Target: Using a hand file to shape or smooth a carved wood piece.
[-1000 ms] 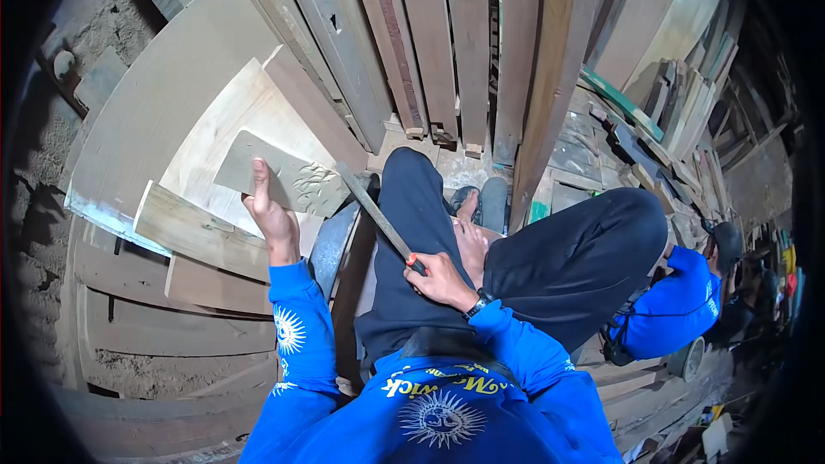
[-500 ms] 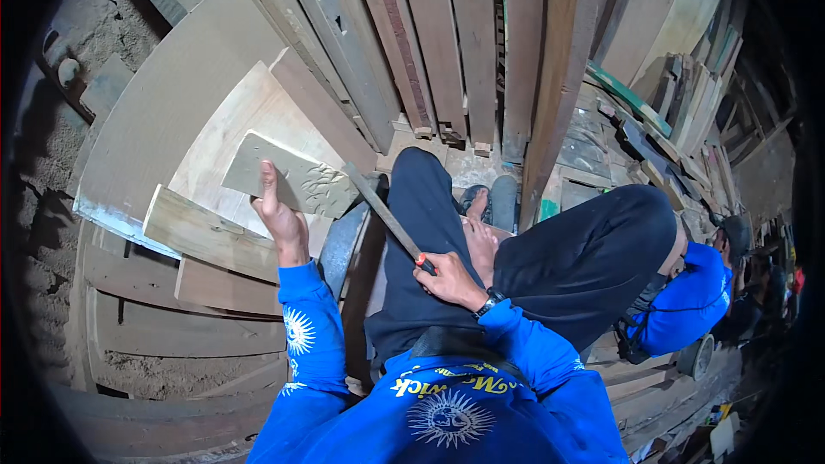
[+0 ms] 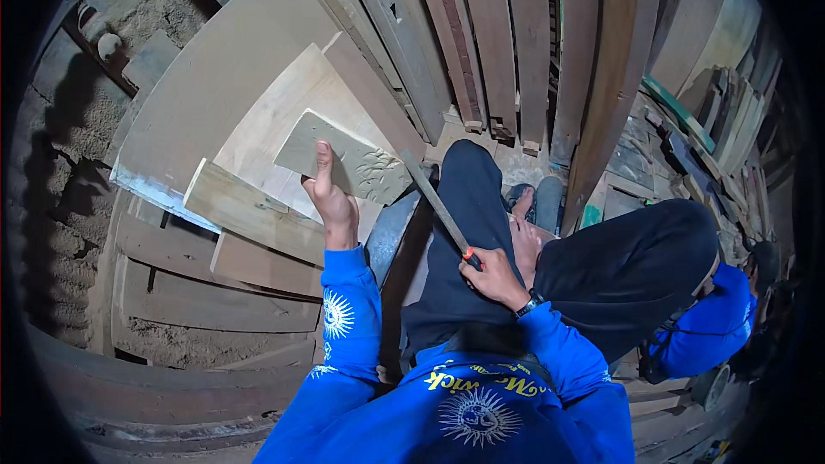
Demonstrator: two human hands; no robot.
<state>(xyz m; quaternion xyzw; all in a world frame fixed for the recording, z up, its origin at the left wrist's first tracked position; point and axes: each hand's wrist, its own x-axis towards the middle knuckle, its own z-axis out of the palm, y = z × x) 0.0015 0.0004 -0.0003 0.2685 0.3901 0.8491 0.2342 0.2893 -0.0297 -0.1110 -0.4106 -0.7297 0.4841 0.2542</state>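
Note:
My left hand (image 3: 333,202) grips a small carved wooden panel (image 3: 351,155), its thumb lying on the top face and its other fingers hidden beneath. Leaf-like relief shows at the panel's right end. In my right hand (image 3: 494,275) is a long flat file (image 3: 438,204) with a red and black handle, the fingers wrapped round it. The file slants up and left, and its tip is at the panel's right edge; I cannot tell whether the two touch.
Curved wooden boards (image 3: 232,77) lie stacked under and beyond the panel. Long planks (image 3: 490,34) lean upright ahead. Scrap wood (image 3: 722,120) is heaped at the far right. A person in a blue sleeve (image 3: 709,322) sits close on my right.
The whole scene has shifted to the right in the view as my head turned. Both hands keep their holds, and the file stays at nearly the same place by the panel's edge.

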